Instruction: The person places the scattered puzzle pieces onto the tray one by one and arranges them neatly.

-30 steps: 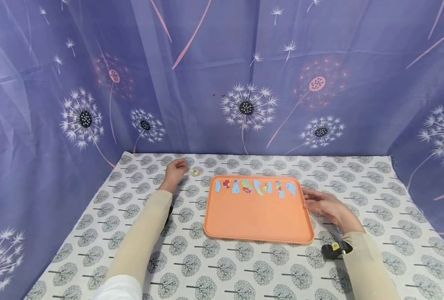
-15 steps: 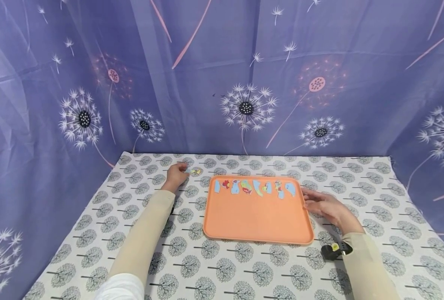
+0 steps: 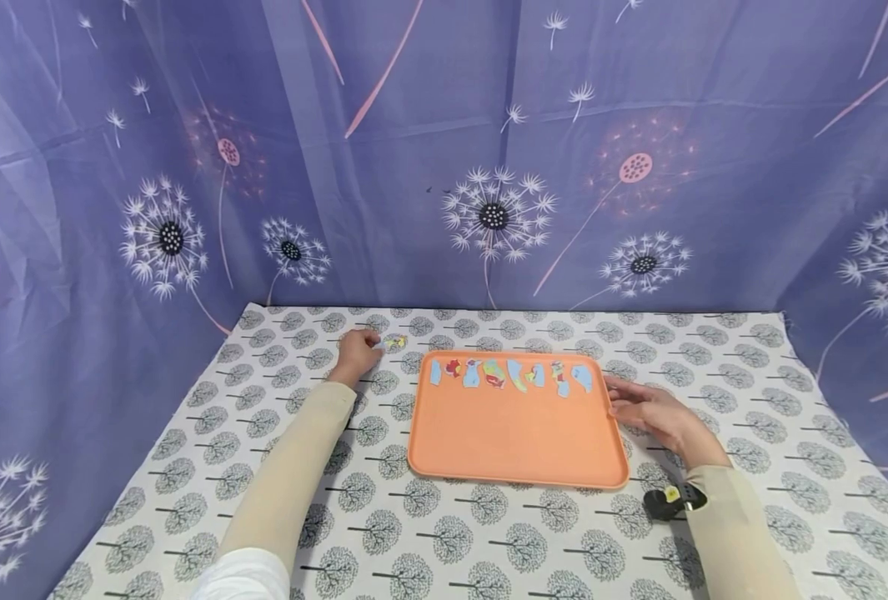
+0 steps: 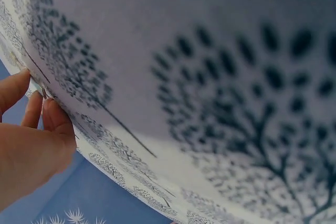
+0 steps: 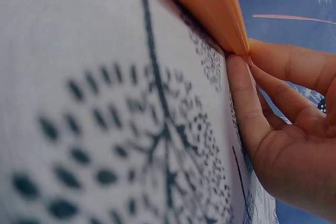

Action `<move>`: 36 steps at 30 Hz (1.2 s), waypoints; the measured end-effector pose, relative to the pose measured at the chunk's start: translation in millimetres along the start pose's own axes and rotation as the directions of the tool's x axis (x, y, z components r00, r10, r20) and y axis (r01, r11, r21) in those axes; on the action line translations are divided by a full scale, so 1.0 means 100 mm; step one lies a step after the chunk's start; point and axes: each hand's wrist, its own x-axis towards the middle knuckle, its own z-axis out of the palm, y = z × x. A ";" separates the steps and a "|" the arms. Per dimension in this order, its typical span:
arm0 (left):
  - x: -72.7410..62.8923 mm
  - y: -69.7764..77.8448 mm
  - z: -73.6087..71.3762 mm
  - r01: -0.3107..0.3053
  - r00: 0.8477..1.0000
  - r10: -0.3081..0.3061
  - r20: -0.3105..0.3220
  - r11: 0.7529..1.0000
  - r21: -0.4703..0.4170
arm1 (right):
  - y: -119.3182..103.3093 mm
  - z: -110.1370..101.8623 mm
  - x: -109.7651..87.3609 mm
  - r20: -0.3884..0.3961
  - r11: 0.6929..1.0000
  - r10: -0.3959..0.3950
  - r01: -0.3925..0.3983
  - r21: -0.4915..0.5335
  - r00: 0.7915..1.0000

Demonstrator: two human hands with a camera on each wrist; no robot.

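My left hand (image 3: 358,354) is at the back left of the cloth. Its thumb and fingertips pinch the near-left end of a small flat puzzle piece (image 3: 396,342), light blue and yellow, lying on the cloth. The left wrist view has those fingertips (image 4: 59,116) low against the fabric, the piece barely visible there. To the right lies an orange tray (image 3: 519,442) with a raised rim. My right hand (image 3: 657,417) grips its right edge, thumb and fingers meeting at the rim in the right wrist view. Several irregular puzzle pieces (image 3: 494,373) form a row along the tray's far side.
A white tablecloth (image 3: 454,537) with grey tree prints covers the table. A purple curtain (image 3: 398,208) with dandelion prints hangs behind its back edge and at both sides. A black wrist device (image 3: 669,502) sits on the right forearm.
My left hand has come down to the small piece, its fingers drawing in, and the piece has shifted slightly right. The right hand and tray stay in place.
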 end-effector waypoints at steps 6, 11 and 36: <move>-0.01 0.00 0.00 0.012 0.999 -0.013 -0.032 0.999 -0.047 | 0.00 0.00 -0.01 -0.006 1.000 0.001 -0.001 -0.006 1.000; -0.03 0.00 -0.02 0.025 0.996 -0.035 -0.084 0.993 -0.118 | 0.02 0.01 0.00 0.002 1.000 -0.007 0.007 0.008 1.000; -0.04 0.23 0.02 0.075 0.982 0.010 0.187 0.892 -0.445 | -0.03 0.02 0.00 0.013 1.000 -0.012 0.012 -0.005 1.000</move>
